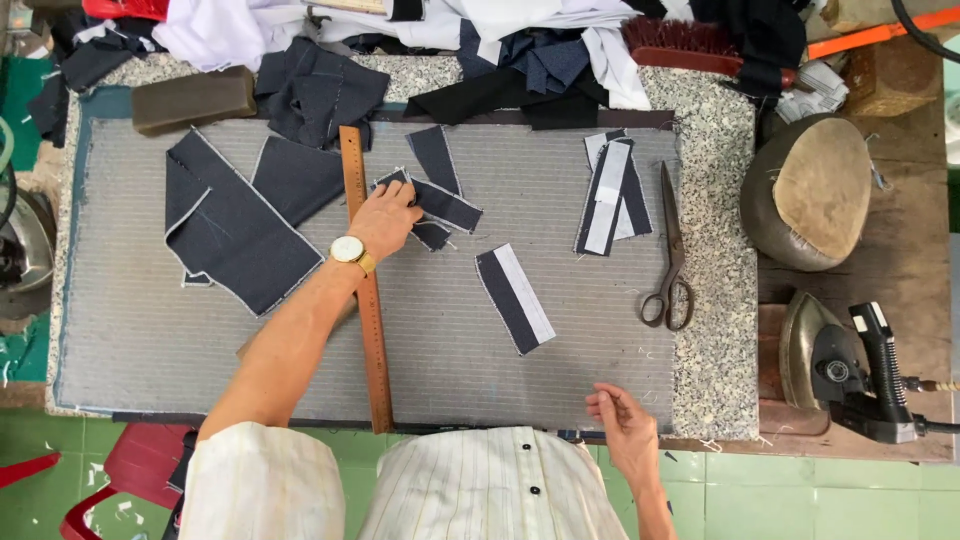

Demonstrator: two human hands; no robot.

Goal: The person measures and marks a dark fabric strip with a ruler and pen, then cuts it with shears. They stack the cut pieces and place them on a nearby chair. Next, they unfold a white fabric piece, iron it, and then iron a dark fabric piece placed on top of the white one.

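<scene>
The left hand (385,218) is pressing down, fingers spread flat, on a small stack of dark denim pieces (432,205) lying on the grey padded board (300,350), seemingly pinning them so they stay aligned. Their long axes are running diagonally, toward the far left. The wooden ruler (368,300) is lying just beside, crossing under the wrist. The right hand (625,415) is resting loosely curled, holding nothing, at the near edge.
</scene>
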